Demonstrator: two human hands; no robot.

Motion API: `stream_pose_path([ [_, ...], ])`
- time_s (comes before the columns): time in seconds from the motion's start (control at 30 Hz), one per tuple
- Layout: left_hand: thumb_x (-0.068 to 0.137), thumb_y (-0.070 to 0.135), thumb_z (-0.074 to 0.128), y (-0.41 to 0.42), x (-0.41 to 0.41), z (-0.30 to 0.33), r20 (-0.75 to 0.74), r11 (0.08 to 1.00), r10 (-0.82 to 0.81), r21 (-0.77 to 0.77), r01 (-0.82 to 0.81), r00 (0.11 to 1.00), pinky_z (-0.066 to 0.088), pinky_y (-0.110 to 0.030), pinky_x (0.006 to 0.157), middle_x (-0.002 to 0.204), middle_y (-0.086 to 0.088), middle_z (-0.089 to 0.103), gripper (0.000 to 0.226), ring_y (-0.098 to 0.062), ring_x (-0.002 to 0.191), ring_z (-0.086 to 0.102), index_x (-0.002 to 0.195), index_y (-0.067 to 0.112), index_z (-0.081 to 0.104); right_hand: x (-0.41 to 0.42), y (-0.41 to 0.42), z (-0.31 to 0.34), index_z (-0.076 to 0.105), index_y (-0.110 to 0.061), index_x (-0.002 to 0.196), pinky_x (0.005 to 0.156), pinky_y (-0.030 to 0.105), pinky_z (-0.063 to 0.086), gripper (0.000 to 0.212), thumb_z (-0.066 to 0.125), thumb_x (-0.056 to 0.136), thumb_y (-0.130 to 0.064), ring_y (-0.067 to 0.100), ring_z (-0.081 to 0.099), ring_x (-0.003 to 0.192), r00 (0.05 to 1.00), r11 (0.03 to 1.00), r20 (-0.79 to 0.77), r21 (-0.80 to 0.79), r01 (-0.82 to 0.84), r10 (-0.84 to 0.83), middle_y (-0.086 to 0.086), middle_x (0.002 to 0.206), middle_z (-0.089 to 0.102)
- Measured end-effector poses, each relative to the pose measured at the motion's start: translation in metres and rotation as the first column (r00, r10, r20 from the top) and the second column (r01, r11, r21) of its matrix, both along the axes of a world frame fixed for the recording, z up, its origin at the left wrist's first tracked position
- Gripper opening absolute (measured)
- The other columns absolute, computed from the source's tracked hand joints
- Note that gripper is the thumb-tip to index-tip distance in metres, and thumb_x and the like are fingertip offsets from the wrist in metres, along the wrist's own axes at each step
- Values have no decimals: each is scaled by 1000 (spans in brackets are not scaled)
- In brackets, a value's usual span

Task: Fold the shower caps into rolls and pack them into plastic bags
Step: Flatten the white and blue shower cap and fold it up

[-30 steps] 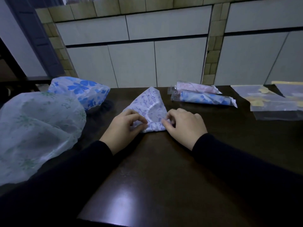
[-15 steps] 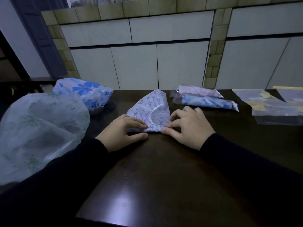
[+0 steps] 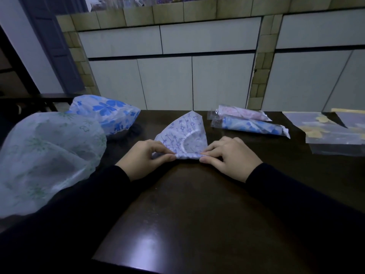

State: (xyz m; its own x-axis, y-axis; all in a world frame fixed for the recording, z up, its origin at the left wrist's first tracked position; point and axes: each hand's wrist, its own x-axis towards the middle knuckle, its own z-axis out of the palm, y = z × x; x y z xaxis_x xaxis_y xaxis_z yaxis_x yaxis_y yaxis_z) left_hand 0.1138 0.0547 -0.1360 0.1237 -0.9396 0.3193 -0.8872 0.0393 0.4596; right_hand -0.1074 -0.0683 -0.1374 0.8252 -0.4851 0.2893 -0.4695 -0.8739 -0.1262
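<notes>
- Our left hand [image 3: 145, 156] rests low on the dark table [image 3: 197, 214], knuckles up, forearm in a dark sleeve [image 3: 79, 204] angling in from the lower left. Thumb and forefinger are curled together, pinching the left end of the rolled edge of the purple-print shower cap [image 3: 185, 133].
- Our right hand [image 3: 232, 155] mirrors it from the lower right: fingers curled, thumb and fingertips pinching the right end of the same rolled edge.
- Counts: one cap in work; two loose caps, a blue-flower cap [image 3: 106, 113] and a green-print cap [image 3: 47, 155]; two packed rolls, a pink roll [image 3: 244, 113] and a blue roll [image 3: 252, 126]; a stack of empty plastic bags [image 3: 335, 133], number we cannot tell.
- The cap in work lies flat between both hands. Its near edge is a thin roll spanning fingertip to fingertip; the rest fans away beyond the fingers to a point.
- Loose caps sit left of the left-hand fingers, green one nearest, blue one behind it.
- Packed rolls lie beyond and right of the right-hand fingers, touching each other; the empty bags are farther right, well apart from the hand.
</notes>
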Motion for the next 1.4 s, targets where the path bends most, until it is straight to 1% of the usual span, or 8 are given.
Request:
stream_pose_path([
  [0.2,88,32,63,-1,-3,-4,-14,997,35,-68,-36,999,40,-10,68,78,8,65,20,-4,79,58,82,16,74,-1,2,0,66,-45,100,82,26,26,25,43,94,-55,-2,43,77,977,976,171,197,93,-128,-19,80,59],
  [0.4,86,35,67,-7,-10,-4,-44,985,152,-80,-155,987,40,-6,65,76,11,65,10,1,73,59,83,25,69,6,-3,-5,68,-34,84,90,30,27,37,46,89,-63,-2,52,76,936,936,212,276,218,-280,-17,75,62],
  [0.6,83,31,71,-8,-9,-10,117,982,120,-161,-100,986,41,-19,77,94,8,56,10,-5,82,51,87,22,70,9,5,-7,65,-34,92,87,34,31,32,42,93,-57,8,51,89,940,955,174,33,293,-295,-14,88,60],
  [0.77,84,22,71,-7,-10,-7,241,982,37,-191,10,970,46,-29,77,93,5,65,6,-15,84,54,89,20,73,9,8,-4,66,-37,108,82,30,29,21,49,96,-39,9,50,95,981,991,181,-96,93,-74,-16,108,61],
  [0.87,89,33,63,-5,-3,-7,151,993,-27,-109,44,988,46,-24,82,94,8,66,19,-8,89,59,94,19,76,8,8,-2,65,-39,114,79,29,21,27,44,98,-40,8,50,96,993,995,102,-71,65,-57,-18,109,60],
  [1.0,71,62,62,0,4,-7,103,996,-74,-36,78,992,45,-14,79,95,15,58,49,-1,89,60,100,25,76,3,5,-1,62,-42,120,83,30,24,38,44,91,-59,5,51,95,997,998,38,12,66,-67,-18,100,56],
  [1.27,80,53,56,3,5,-2,132,996,-74,-48,81,988,38,-5,74,82,26,51,40,8,79,55,100,24,76,1,4,-1,62,-44,119,84,31,28,37,41,93,-59,3,53,99,995,995,33,-22,96,-95,-18,106,60],
  [1.4,86,49,55,5,0,0,197,995,-48,-76,64,979,44,-13,71,77,23,49,35,1,74,55,92,22,75,2,5,1,60,-44,121,88,34,28,41,41,90,-63,6,52,103,994,994,7,9,113,-113,-19,109,59],
])
